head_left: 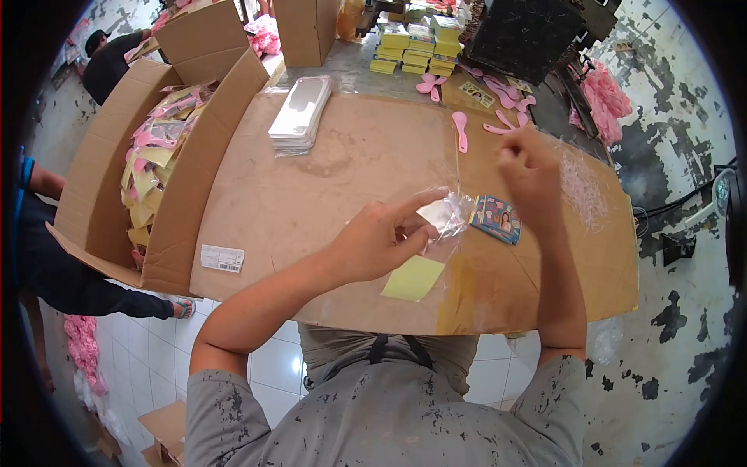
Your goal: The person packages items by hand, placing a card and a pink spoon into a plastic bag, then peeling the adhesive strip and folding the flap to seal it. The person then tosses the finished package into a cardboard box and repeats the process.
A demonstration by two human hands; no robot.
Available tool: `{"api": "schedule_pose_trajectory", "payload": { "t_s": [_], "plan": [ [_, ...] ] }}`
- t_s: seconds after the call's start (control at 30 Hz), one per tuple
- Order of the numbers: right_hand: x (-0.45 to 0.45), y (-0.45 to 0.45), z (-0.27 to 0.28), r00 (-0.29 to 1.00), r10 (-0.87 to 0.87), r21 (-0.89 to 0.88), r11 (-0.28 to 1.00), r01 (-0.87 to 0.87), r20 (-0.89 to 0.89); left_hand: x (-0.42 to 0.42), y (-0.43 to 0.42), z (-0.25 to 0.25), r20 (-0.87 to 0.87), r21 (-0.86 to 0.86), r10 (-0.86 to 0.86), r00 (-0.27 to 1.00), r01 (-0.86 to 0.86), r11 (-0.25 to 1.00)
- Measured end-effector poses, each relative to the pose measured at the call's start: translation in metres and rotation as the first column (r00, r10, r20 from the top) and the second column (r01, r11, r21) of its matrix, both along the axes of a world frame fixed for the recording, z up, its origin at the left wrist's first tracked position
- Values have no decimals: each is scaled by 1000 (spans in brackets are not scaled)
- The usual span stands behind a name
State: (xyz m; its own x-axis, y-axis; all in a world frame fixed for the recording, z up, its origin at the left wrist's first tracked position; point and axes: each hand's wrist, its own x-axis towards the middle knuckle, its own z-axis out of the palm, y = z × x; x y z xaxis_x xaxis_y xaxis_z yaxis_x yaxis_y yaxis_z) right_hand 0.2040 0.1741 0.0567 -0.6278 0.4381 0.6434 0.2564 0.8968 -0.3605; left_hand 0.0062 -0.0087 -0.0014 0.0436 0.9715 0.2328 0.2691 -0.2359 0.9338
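Observation:
My left hand point(383, 237) is over the middle of the cardboard-covered table, with its index finger stretched out. Its thumb and other fingers are curled at a crinkled clear plastic bag point(450, 216). Below that hand lies a pale yellow card point(414, 279). Raised at the right, my right hand point(532, 175) has its fingers closed, and whatever they may hold is hidden. Just beyond it are several pink spoons point(498, 127), and a single pink spoon point(461, 132) lies to its left. Between my hands sits a small pile of printed cards point(496, 219).
A large open carton point(175, 183) of packed pieces stands at the left. Behind are a stack of clear-topped sleeves point(302, 115) and yellow card stacks point(418, 45). Thin clear strips point(585, 187) lie at the right. A person point(54, 241) stands beyond the carton.

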Motion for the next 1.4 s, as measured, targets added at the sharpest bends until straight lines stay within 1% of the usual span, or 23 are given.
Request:
{"api": "schedule_pose_trajectory", "payload": {
  "t_s": [0.03,0.07,0.13,0.17,0.3,0.5,0.6,0.63,0.7,0.73,0.77,0.8,0.83,0.93,1.0,1.03,1.07,1.1,1.13,1.23,1.3,1.37,1.4],
  "plan": [
    [20,15,3,997,65,-258,963,-72,-33,0,1,-3,81,1,8,997,-8,1000],
    [30,23,5,989,122,-497,856,-145,-79,0,1,-3,110,-16,13,994,-11,1000],
    [26,4,8,984,178,-188,967,-171,18,-3,3,-2,159,-51,21,987,-13,999],
    [23,-11,6,980,188,-26,982,-187,68,-3,3,-2,112,-56,27,993,-21,998],
    [1,-55,-12,985,152,317,933,-171,83,5,-1,2,-25,-30,21,999,-21,999],
    [-15,-63,-22,989,58,533,837,-123,138,10,-5,2,-239,64,74,968,-61,996],
    [-17,-62,-22,969,2,516,846,-135,249,11,-2,-4,-300,119,92,949,-59,991],
    [-18,-56,-24,986,1,481,873,-83,169,10,-1,-6,-317,144,97,943,-53,988],
    [-18,-34,-27,1000,-12,395,919,8,8,7,-2,1,-246,50,30,969,-18,999],
    [-11,-24,-22,999,-14,155,988,20,-35,5,-3,4,-206,4,0,978,1,1000],
    [3,-11,-16,997,-28,-94,995,21,-76,2,-2,3,-91,-35,-8,996,5,999],
    [25,8,-14,995,25,-387,920,-61,-98,0,0,0,28,-73,-9,1000,11,997],
    [50,30,-12,989,68,-641,755,-139,-133,-2,1,-2,148,-109,-6,989,22,994],
    [116,104,-19,991,-115,-734,678,29,-66,-13,9,-4,369,-109,16,929,26,994],
    [161,139,-35,970,-245,-783,605,146,-9,-14,9,-4,386,-98,25,922,14,995],
    [181,152,-54,891,-419,-413,790,454,177,-15,11,-3,392,-91,32,919,4,996],
    [199,163,-80,739,-624,68,774,630,253,-14,11,-3,391,-87,29,920,5,996],
    [210,166,-94,555,-807,534,566,628,203,-13,11,-2,390,-87,29,920,5,996],
    [194,142,-73,626,-737,326,675,662,253,-11,11,-2,391,-86,33,920,1,996],
    [155,99,-51,762,-622,225,780,584,179,-10,15,1,449,-140,63,891,1,990],
    [107,63,-44,926,-361,-230,897,377,109,-8,17,-2,413,-108,75,908,-33,994],
    [65,18,-32,984,-33,-576,808,128,172,-9,18,-8,387,-87,87,918,-57,995],
    [49,3,-35,989,72,-566,825,12,126,-9,20,-11,380,-83,91,921,-64,994]
  ]
}}
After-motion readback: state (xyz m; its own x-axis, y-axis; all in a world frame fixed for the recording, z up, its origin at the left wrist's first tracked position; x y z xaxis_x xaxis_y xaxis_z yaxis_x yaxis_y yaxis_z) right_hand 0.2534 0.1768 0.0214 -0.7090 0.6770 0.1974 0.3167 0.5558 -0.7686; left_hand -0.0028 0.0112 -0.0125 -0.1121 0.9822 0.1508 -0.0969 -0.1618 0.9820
